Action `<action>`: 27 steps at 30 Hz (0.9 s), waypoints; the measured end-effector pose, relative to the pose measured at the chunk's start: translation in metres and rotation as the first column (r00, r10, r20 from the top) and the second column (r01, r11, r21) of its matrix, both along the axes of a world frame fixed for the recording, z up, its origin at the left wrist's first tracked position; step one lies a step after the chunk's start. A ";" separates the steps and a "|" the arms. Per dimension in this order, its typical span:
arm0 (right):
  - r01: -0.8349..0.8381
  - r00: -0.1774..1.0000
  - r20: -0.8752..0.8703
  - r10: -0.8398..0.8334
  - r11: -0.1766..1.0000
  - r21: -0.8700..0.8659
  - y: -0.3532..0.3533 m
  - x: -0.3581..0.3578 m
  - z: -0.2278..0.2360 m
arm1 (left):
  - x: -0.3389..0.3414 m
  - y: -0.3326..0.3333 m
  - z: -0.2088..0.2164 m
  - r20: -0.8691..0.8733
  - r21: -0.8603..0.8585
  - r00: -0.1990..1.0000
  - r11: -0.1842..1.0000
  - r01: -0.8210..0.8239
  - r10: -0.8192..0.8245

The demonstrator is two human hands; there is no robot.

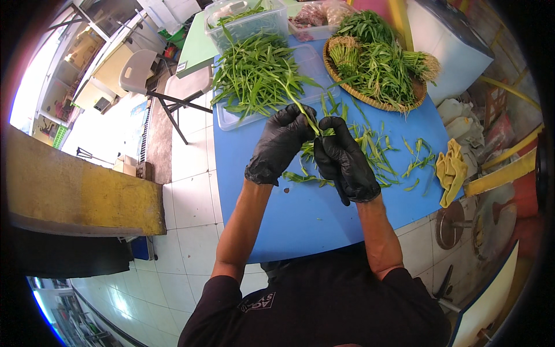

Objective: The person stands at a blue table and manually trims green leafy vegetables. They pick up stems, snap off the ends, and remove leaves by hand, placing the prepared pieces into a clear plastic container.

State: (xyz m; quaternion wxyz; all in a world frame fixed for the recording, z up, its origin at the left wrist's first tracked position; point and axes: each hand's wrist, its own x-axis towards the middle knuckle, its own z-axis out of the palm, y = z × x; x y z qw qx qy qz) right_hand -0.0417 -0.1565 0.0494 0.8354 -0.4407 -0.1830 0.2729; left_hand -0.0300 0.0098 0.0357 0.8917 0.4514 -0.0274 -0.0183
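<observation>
Both my hands wear black gloves and meet over the middle of the blue table [300,228]. My left hand [281,141] is closed around a water spinach stem [295,99], whose leafy end points up and away to the left. My right hand [346,159] pinches the lower end of the same stem, close beside the left fingers. Past my left hand, a heap of cut water spinach [254,72] lies on a clear plastic lid [230,122]. Loose leaves and stem bits [376,153] are scattered on the table beyond and beside my right hand.
A round woven tray [381,106] at the far right holds bundled greens [381,69]. Behind the heap stand a clear plastic box [254,29] and a container of reddish items [312,20]. A yellow cloth [451,172] hangs at the table's right edge. A folding chair [167,87] is at left.
</observation>
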 end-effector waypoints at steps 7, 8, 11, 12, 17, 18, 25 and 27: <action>-0.066 0.997 -0.042 0.061 0.991 -0.114 0.000 -0.003 0.008 | 0.002 0.015 -0.006 0.023 -0.023 0.998 0.998 -0.060 0.060; -0.073 0.997 -0.035 0.070 0.991 -0.111 0.000 -0.002 0.008 | 0.001 0.014 -0.003 0.020 -0.025 0.998 0.998 -0.058 0.058; -0.083 0.996 -0.023 0.081 0.992 -0.099 0.001 -0.002 0.008 | -0.001 0.012 0.000 0.017 -0.031 0.999 0.999 -0.027 0.028; -0.083 0.996 -0.020 0.082 0.992 -0.092 0.001 -0.001 0.009 | -0.001 0.011 0.000 0.039 -0.013 0.999 1.000 -0.014 0.015; -0.081 0.996 0.018 0.083 0.994 -0.080 0.003 0.004 0.003 | -0.006 0.005 0.005 0.050 0.121 0.998 0.992 -0.034 0.028; -0.070 0.997 0.032 0.073 0.994 -0.084 0.003 0.004 0.002 | -0.005 0.007 0.004 0.064 0.143 0.998 0.989 -0.031 0.021; -0.071 0.997 -0.004 0.071 0.993 -0.089 0.001 0.003 0.007 | 0.001 0.019 -0.002 0.036 0.108 0.998 0.992 -0.063 0.060; -0.100 0.995 -0.025 0.098 0.992 -0.081 0.002 0.003 0.009 | 0.000 0.018 -0.003 0.048 0.076 0.998 0.996 -0.051 0.047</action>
